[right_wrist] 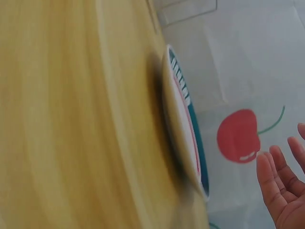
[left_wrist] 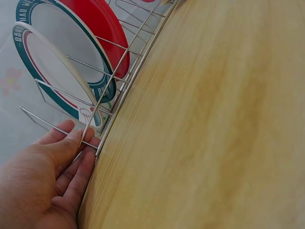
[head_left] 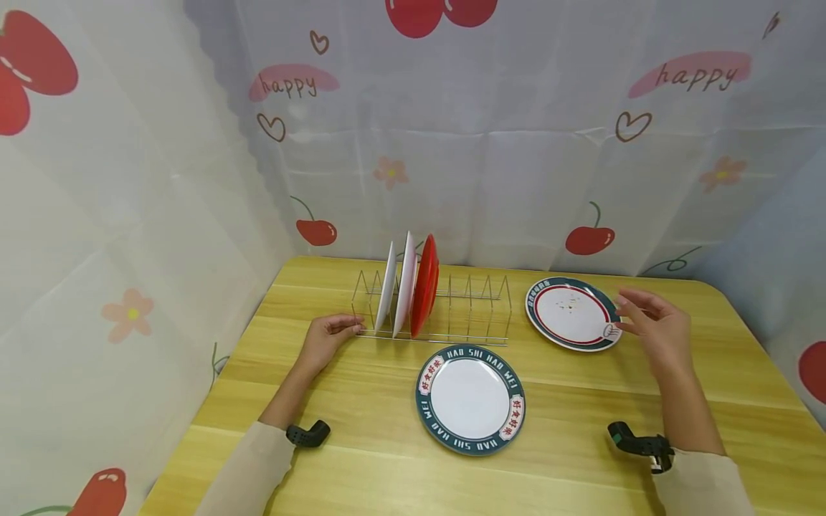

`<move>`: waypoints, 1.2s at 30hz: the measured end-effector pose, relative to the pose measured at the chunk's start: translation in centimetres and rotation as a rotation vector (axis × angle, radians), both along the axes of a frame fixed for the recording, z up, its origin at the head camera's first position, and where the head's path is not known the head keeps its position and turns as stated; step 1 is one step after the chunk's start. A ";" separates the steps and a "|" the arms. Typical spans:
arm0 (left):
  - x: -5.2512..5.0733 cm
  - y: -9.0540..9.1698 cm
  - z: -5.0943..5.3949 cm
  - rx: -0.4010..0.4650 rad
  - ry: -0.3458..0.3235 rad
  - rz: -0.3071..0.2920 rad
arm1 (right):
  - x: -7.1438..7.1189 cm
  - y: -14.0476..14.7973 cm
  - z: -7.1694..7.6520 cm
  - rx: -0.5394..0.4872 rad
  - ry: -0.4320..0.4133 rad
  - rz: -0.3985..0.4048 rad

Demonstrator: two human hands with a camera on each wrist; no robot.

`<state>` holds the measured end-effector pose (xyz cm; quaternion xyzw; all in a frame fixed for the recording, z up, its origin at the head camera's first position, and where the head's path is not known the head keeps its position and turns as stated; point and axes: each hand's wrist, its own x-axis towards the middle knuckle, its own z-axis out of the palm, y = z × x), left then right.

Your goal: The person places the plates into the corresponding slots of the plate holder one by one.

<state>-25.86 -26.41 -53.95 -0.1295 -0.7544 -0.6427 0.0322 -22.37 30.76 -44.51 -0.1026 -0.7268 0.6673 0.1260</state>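
My left hand [head_left: 332, 340] pinches the left front corner of a wire dish rack [head_left: 452, 338]; in the left wrist view its thumb and fingers [left_wrist: 78, 138] close about the wire. Upright in the rack stand a white plate [head_left: 386, 290] with a green rim, another pale plate [head_left: 404, 287] and a red plate [head_left: 426, 287]. My right hand [head_left: 661, 333] hovers by the right edge of a plate with a green rim and red ring [head_left: 571, 315]. In the right wrist view the fingers [right_wrist: 281, 171] are spread and apart from that plate [right_wrist: 183, 129].
A larger plate with a lettered green rim [head_left: 470, 401] lies flat on the wooden table [head_left: 361, 444], in front of the rack. A printed curtain [head_left: 484, 186] hangs close behind the table and along its sides.
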 end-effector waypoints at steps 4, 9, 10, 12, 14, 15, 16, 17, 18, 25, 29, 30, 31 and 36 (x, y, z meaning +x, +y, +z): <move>0.0 0.0 -0.2 0.000 0.010 -0.001 | -0.2 1.3 -1.1 0.023 -0.039 -0.055; -0.1 0.1 -0.5 0.000 0.012 -0.006 | -0.2 2.6 -2.6 -0.007 -0.054 -0.074; -0.1 0.1 -0.5 0.000 0.010 -0.005 | -0.2 2.8 -2.9 -0.008 -0.053 -0.073; 0.0 0.2 -0.5 0.000 0.006 -0.007 | -0.3 3.1 -3.3 -0.032 -0.045 -0.063; 0.0 0.2 -0.4 -0.002 0.002 -0.004 | -0.5 3.5 -3.6 -0.031 -0.053 -0.055; 0.1 0.1 -0.3 -0.002 0.002 -0.003 | -0.6 3.6 -3.8 -0.025 -0.064 -0.052; 0.1 0.1 -0.3 -0.003 0.003 -0.003 | -0.8 3.7 -4.0 -0.015 -0.075 -0.050; 0.1 0.0 -0.2 -0.003 0.003 -0.003 | -0.9 3.7 -4.1 0.004 -0.092 -0.045; 0.2 0.0 -0.2 -0.005 0.004 -0.002 | -1.1 3.8 -4.3 0.030 -0.113 -0.039; 0.2 -0.2 -0.2 0.002 0.005 -0.012 | -1.8 3.5 -4.7 0.201 -0.252 0.082; 0.3 -0.1 -0.1 -0.003 -0.001 -0.008 | -1.8 3.1 -4.7 0.249 -0.279 0.131; 0.3 -0.1 -0.1 -0.004 -0.003 -0.005 | -1.8 3.1 -4.7 0.262 -0.283 0.140; 0.3 0.0 -0.1 -0.004 -0.006 -0.002 | -1.8 3.0 -4.7 0.276 -0.288 0.148; 0.1 0.1 0.0 -0.004 -0.005 0.005 | -1.8 2.7 -4.7 0.306 -0.297 0.197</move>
